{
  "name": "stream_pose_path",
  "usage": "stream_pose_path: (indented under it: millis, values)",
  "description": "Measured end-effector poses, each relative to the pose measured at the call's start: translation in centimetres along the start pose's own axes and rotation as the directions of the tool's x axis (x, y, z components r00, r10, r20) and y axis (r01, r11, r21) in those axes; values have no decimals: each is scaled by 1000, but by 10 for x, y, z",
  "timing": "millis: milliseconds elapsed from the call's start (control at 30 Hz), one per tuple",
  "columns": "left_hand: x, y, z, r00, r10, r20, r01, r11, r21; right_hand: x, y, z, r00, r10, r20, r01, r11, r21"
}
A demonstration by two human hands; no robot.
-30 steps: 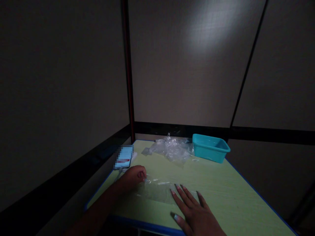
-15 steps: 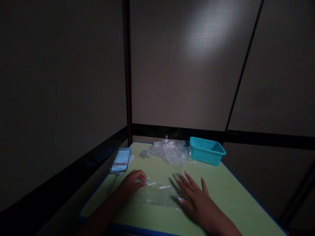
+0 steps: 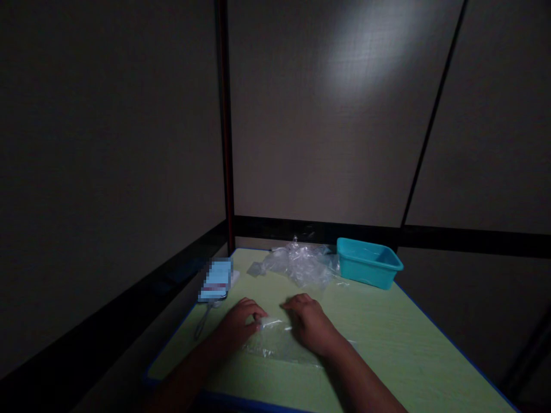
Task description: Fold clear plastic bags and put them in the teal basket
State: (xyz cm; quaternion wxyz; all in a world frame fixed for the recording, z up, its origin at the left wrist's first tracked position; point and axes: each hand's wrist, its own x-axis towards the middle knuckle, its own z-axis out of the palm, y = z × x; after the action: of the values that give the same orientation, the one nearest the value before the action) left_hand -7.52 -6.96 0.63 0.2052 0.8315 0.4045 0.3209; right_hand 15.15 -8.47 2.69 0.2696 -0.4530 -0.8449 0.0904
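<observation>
A clear, flat plastic bag [image 3: 279, 347] lies on the green table in front of me. My left hand [image 3: 241, 318] pinches its far left corner between thumb and fingers. Over the right part of the bag is my right hand [image 3: 310, 322], with its fingers drawn together and pointing left near the bag's far edge. The thumb of that hand is hidden, so I cannot see what is between its fingers.
Crumpled clear plastic bags [image 3: 301, 265] are heaped at the back of the table [image 3: 408, 350]. Right of them stands a turquoise plastic basket [image 3: 365, 271]. A phone [image 3: 216, 279] with a blurred screen and a strap [image 3: 202, 321] lies at the left edge. Dark-framed walls enclose the back and left.
My right hand has moved left over the bag, and its spread fingers have drawn together. My left hand keeps its pinch on the corner. The view has shifted slightly.
</observation>
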Motion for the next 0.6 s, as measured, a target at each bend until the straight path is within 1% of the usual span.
stream_pose_path:
  millis: [67,133,200,400,467,600]
  values:
    - [1,0,-1,1000,28,0,-28,1000,-9,-4,-2,5,1000,-18,0,18,999,-40]
    - [0,0,-2,999,54,3,-54,998,-24,-7,-4,7,999,-38,-8,38,999,-26]
    - [0,-1,-2,997,68,32,-67,997,-33,-8,-4,9,998,-52,-21,52,999,9]
    - [-3,5,-7,998,34,47,-33,999,-24,-6,0,14,993,-106,-44,110,988,109]
    - [-3,6,-7,997,43,57,-41,999,-28,-7,-2,13,993,-114,-9,115,987,111]
    - [-3,-1,-6,998,47,48,-45,998,-42,-11,-9,5,981,-150,122,139,985,98]
